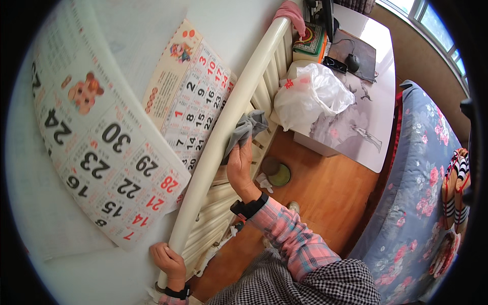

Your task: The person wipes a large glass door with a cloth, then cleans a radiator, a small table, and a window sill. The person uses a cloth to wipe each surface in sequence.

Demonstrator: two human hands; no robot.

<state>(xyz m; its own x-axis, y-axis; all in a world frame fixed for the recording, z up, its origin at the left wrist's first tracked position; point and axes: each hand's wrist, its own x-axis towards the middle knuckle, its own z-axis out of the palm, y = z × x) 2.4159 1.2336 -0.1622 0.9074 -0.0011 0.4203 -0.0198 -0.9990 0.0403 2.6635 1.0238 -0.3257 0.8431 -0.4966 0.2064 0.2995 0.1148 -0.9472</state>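
Note:
A cream metal radiator (206, 167) runs from the lower left to the top of the head view, a thick round pipe along its upper edge. My right hand (240, 164) holds a grey cloth (246, 129) against the side of this pipe, near its middle. Lower down, my left hand (168, 261) rests with curled fingers at the pipe's lower end; I see no object in it. Both wrists wear black bands. A pink cloth (291, 15) is draped over the pipe's far end. Calendar sheets (114, 152) hang on the wall beside the radiator.
A desk (366, 141) at the upper right bears a white plastic bag (309, 95), a black mouse (352, 62), a glasses-like dark object (334, 65) and boxes. A green-bottomed bin (280, 175) stands on the wooden floor. A bed with a blue floral cover (411, 190) lies at right.

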